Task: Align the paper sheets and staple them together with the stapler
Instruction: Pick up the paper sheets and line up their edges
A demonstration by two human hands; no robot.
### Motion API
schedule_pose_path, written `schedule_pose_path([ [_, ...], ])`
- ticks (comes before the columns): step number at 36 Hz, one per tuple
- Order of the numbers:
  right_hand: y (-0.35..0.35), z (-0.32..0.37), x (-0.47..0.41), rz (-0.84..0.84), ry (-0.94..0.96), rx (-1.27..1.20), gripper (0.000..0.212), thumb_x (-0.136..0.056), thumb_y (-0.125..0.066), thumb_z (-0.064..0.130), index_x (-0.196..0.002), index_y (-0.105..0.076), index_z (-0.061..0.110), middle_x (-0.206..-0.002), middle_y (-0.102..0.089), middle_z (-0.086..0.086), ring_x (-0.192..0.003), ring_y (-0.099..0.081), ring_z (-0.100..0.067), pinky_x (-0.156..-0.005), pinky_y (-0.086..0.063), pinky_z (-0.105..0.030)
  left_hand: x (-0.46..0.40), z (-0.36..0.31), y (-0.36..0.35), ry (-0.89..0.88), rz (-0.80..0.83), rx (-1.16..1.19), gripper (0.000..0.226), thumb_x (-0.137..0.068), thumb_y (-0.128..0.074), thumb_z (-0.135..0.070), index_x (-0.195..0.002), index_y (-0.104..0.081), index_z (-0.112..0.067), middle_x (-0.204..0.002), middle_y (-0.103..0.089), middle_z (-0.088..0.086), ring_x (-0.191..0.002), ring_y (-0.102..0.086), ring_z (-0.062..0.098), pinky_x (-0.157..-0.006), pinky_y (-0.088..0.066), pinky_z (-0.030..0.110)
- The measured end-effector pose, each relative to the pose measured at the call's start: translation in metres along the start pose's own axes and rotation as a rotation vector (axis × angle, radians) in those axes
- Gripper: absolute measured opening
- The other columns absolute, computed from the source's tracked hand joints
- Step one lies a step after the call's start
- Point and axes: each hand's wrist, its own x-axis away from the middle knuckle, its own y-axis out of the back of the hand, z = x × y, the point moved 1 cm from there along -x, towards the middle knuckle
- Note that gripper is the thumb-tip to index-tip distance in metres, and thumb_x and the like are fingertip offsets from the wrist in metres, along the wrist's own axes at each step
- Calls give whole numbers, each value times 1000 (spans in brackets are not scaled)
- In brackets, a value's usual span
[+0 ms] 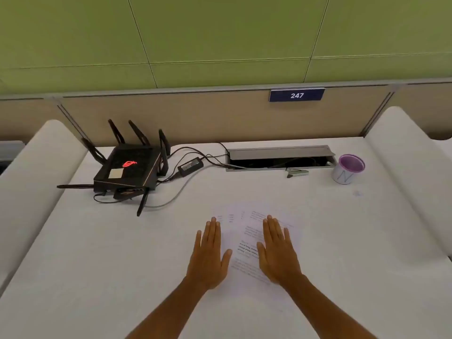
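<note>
Both flat hands, left hand point(208, 255) and right hand point(276, 253), press paper sheets point(247, 243); stapler point(297, 172) beside mug point(348, 169)

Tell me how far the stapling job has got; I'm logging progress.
Nothing looks done: the paper sheets lie fanned and misaligned. In hand: left hand and right hand lie flat, fingers straight, over them. Left: squaring them, fetching the stapler by the cable tray, stapling.

Two bare forearms in shot, no sleeves showing. Left hand point(208, 255) and right hand point(277, 253) look ringless, no watch or bracelet visible, though the picture is soft.
</note>
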Motion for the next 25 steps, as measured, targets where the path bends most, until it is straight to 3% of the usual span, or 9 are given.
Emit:
schedule_pose_path([
  [5, -15, -4, 9, 49, -58, 46, 73, -105, -22, 51, -164, -9, 11, -173, -1, -3, -160, 2, -21, -129, -7, -54, 8, 5, -18, 62, 22, -40, 92, -103, -16, -68, -171, 3, -9, -180, 12, 8, -168, 4, 28, -132, 17, 46],
  [8, -10, -5, 3, 36, -59, 23, 76, -103, -29, 53, -164, -14, 11, -172, -11, -4, -160, -5, -21, -129, -7, -51, 3, 7, -12, 85, 94, 1, 93, -101, -10, -71, -170, 14, -13, -181, 8, 7, -169, 1, 26, -134, 15, 51],
  [10, -5, -10, -4, -38, -95, -20, 75, -99, -44, 52, -161, -28, 12, -166, -32, -7, -156, -24, -24, -127, -19, -50, -5, 8, -4, 122, 81, 79, 88, -107, -26, -65, -171, 13, -19, -180, -20, 5, -167, -22, 25, -134, 14, 48],
  [12, 0, -18, -9, -128, -162, -76, 73, -93, -56, 51, -154, -43, 13, -152, -53, -10, -146, -44, -27, -119, -35, -50, -13, 10, 5, 170, 35, 158, 86, -109, -44, -55, -172, 6, -23, -165, -51, 2, -154, -48, 21, -136, 8, 47],
  [14, 6, -26, -14, -185, -239, -115, 74, -88, -63, 53, -149, -48, 14, -139, -63, -10, -138, -50, -28, -110, -43, -51, -24, 16, 10, 197, -26, 202, 84, -108, -52, -49, -172, -3, -23, -152, -64, 1, -143, -58, 21, -138, -3, 50],
  [16, 10, -32, -16, -151, -309, -114, 86, -83, -70, 60, -151, -42, 14, -142, -57, -12, -139, -46, -31, -110, -42, -53, -34, 25, 6, 208, -45, 246, 87, -104, -55, -53, -172, -10, -23, -157, -59, 3, -147, -54, 24, -137, -9, 54],
  [19, 7, -41, -18, -23, -369, -83, 124, -71, -68, 80, -160, -17, 12, -166, -27, -12, -156, -20, -33, -122, -23, -58, -49, 35, 2, 208, 19, 320, 102, -96, -62, -62, -171, -6, -22, -176, -29, 5, -163, -30, 30, -135, -14, 60],
  [22, -3, -51, -17, 98, -377, -48, 148, -59, -51, 100, -162, 5, 11, -172, 0, -10, -160, 2, -30, -124, -8, -62, -60, 39, 3, 184, 115, 300, 115, -90, -55, -74, -171, 7, -20, -182, -3, 4, -169, -5, 30, -134, -1, 62],
  [25, -9, -54, -16, 166, -373, -54, 155, -53, -40, 107, -160, 16, 10, -172, 11, -8, -159, 12, -26, -124, -2, -65, -67, 43, -1, 157, 190, 235, 119, -85, -40, -81, -169, 17, -20, -182, 13, 3, -168, 12, 29, -133, 9, 61],
])
